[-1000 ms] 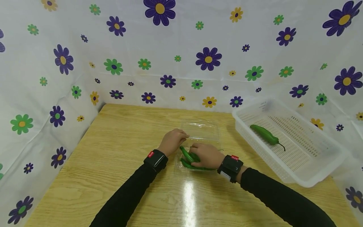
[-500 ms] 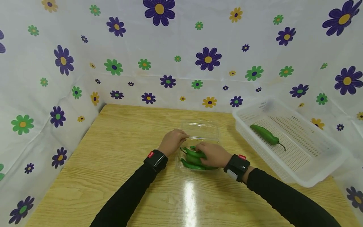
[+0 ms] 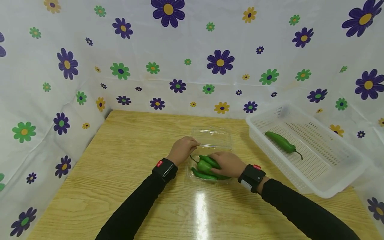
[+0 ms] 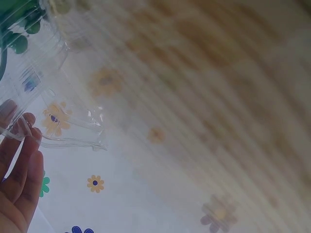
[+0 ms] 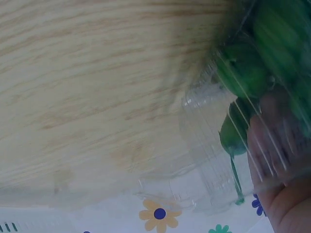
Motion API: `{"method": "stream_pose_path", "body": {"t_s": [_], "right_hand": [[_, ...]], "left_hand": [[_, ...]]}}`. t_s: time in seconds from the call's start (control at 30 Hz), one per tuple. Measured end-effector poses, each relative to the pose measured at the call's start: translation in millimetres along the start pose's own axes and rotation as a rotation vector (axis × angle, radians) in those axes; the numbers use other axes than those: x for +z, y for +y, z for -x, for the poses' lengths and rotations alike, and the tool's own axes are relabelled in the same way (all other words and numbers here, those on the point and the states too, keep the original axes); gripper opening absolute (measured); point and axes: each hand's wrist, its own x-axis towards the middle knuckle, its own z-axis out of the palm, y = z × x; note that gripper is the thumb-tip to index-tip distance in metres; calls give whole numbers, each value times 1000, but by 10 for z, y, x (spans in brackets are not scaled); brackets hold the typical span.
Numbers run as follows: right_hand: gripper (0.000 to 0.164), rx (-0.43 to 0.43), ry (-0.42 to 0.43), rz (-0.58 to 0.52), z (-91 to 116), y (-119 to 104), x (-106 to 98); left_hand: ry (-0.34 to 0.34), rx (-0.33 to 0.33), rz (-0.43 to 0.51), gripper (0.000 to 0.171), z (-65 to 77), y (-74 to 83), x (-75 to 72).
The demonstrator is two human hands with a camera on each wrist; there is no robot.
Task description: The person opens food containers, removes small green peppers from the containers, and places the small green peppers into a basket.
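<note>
A clear plastic clamshell box [image 3: 211, 138] lies unfolded on the table, its lid laid back. Several green peppers [image 3: 204, 167] fill its near half. At the box's left side, my left hand [image 3: 183, 150] pinches the clear edge near the hinge; the left wrist view shows the fingertips [image 4: 31, 131] at the plastic. My right hand [image 3: 228, 164] is inside the box, thumb and fingers around a green pepper on the pile, which it partly hides. Through the plastic in the right wrist view, a pepper with a long stem [image 5: 234, 133] lies beside the fingers.
To the right stands a white perforated plastic basket [image 3: 303, 181], with one long green pepper [image 3: 280, 142] inside. Wooden tabletop [image 3: 135, 143] surrounds the box. A white flowered cloth [image 3: 186, 43] hangs behind and along the sides.
My right hand has shifted slightly right within the box, and the upper peppers have turned and moved under it. More of the pile shows now. The left hand stays put.
</note>
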Motion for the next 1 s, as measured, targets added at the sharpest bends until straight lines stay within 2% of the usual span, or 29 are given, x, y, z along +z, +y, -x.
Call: {"method": "stream_pose_path", "body": {"t_s": [0.17,0.43,0.53,0.63,0.87,1.0], "right_hand": [[49,-9,24,23,-7,-7,42],[29,18,-33,-82,12,30,-46],[26,12,-36,-115,30,49,-70],[28,-29,-21,-132,52,69,-67],[35,-217,36,-136,67,80,-32],[32,-250,56,-110,60,69,-19]], "left_hand": [[-7,-7,6,20,1,14,-5],[-11,-14,0,21,2,8,-4],[-12,-13,-1,21,4,7,-2],[-14,-13,-1,21,5,12,-6],[-20,-15,-2,21,5,26,-24],[-22,-15,-4,21,8,30,-29]]}}
